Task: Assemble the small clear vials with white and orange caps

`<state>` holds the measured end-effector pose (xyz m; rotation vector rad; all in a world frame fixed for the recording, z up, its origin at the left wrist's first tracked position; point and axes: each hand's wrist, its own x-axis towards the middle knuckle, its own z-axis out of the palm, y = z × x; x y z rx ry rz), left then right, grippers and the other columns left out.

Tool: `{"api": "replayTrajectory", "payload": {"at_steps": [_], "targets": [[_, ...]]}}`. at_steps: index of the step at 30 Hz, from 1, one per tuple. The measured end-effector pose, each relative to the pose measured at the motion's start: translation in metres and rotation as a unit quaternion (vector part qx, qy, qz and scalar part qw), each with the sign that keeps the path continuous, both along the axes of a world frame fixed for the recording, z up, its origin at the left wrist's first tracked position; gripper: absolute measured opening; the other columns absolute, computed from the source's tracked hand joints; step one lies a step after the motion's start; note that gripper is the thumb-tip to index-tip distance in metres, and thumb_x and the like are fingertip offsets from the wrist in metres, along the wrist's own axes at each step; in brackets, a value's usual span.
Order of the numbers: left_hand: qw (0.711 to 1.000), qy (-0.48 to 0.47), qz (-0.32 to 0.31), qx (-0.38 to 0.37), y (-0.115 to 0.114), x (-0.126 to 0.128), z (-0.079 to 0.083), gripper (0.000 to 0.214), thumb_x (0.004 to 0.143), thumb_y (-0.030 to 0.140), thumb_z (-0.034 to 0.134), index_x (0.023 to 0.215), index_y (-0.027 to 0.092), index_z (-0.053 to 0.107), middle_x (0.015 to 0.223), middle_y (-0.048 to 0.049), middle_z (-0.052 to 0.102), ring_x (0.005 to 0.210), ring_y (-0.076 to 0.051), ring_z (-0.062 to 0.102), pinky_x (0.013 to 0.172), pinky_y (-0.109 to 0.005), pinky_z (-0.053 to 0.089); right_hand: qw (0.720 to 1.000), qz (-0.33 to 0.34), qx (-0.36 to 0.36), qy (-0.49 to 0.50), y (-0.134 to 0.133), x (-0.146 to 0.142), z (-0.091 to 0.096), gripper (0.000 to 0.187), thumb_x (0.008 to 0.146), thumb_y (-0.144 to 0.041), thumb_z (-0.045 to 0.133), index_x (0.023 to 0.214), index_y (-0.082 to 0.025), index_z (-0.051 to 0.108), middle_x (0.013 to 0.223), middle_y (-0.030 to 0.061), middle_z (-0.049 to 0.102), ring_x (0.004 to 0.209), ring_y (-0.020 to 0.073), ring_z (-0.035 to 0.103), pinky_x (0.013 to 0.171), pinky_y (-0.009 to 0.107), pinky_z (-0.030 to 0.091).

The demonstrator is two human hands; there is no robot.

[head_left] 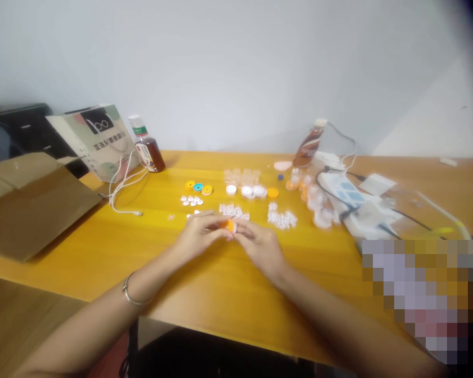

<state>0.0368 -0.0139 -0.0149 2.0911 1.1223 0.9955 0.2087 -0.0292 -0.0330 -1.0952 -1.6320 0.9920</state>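
Note:
Between the fingertips of my left hand point(199, 233) and my right hand point(259, 244) is a small orange and white round piece point(230, 226), pinched from both sides above the table. It looks like a cap; the fingers cover part of it. Just beyond lie small white printed pieces point(234, 211), and to their right a pile of tiny white pieces point(283, 218). White discs point(192, 200) lie at the left. Behind these stand a row of white caps point(247, 191), an orange cap point(273, 193), yellow and teal rings point(198, 187) and clear cups point(242, 176).
On the left are an open brown paper bag point(43, 199), a printed bag point(102, 142), a dark-liquid bottle point(150, 149) and a white cable point(122, 211). Toward the right stand a cola bottle point(309, 147), several clear containers with orange parts point(317, 202) and a white power strip point(347, 197) with cords.

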Motion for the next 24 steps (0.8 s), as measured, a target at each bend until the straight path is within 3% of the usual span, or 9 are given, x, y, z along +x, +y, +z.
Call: {"api": "replayTrajectory", "payload": {"at_steps": [8,15,18,24], "targets": [[0.999,-0.009,-0.033,-0.018,0.003,-0.004,0.001,0.026,0.072,0.031,0.067,0.096,0.021,0.069,0.079,-0.0034,0.062,0.069,-0.012,0.055,0.067,-0.026,0.047,0.999,-0.006,-0.012,0.029,-0.001,0.000,-0.001,0.030,0.070,-0.017,0.057,0.096,-0.029,0.068,0.081,-0.0033,0.072,0.077,0.0200,0.068,0.075,0.036,0.054],[0.998,0.039,-0.044,-0.003,0.003,-0.006,0.001,0.028,0.076,0.034,0.062,0.102,0.023,0.066,0.081,-0.0037,0.060,0.071,-0.013,0.053,0.070,-0.028,0.045,0.991,0.021,-0.099,0.090,0.004,-0.003,0.003,0.019,0.065,-0.018,0.063,0.084,-0.022,0.063,0.072,-0.0025,0.071,0.075,0.0172,0.068,0.076,0.032,0.053],[0.994,0.075,-0.076,0.000,0.002,-0.008,0.006,0.032,0.080,0.034,0.057,0.111,0.025,0.061,0.090,-0.0051,0.060,0.077,-0.015,0.053,0.073,-0.030,0.045,0.987,0.037,-0.131,0.089,0.008,-0.001,0.003,0.023,0.061,-0.020,0.070,0.080,-0.020,0.057,0.064,-0.0038,0.068,0.071,0.0162,0.067,0.076,0.032,0.051],[0.981,0.102,-0.159,-0.041,0.006,-0.018,0.014,0.034,0.080,0.032,0.057,0.112,0.021,0.059,0.095,-0.0067,0.062,0.079,-0.015,0.057,0.072,-0.027,0.046,0.978,0.078,-0.169,0.099,0.009,0.002,0.002,0.037,0.061,-0.016,0.069,0.089,-0.022,0.046,0.063,-0.0054,0.066,0.067,0.0150,0.066,0.073,0.032,0.050]]}}
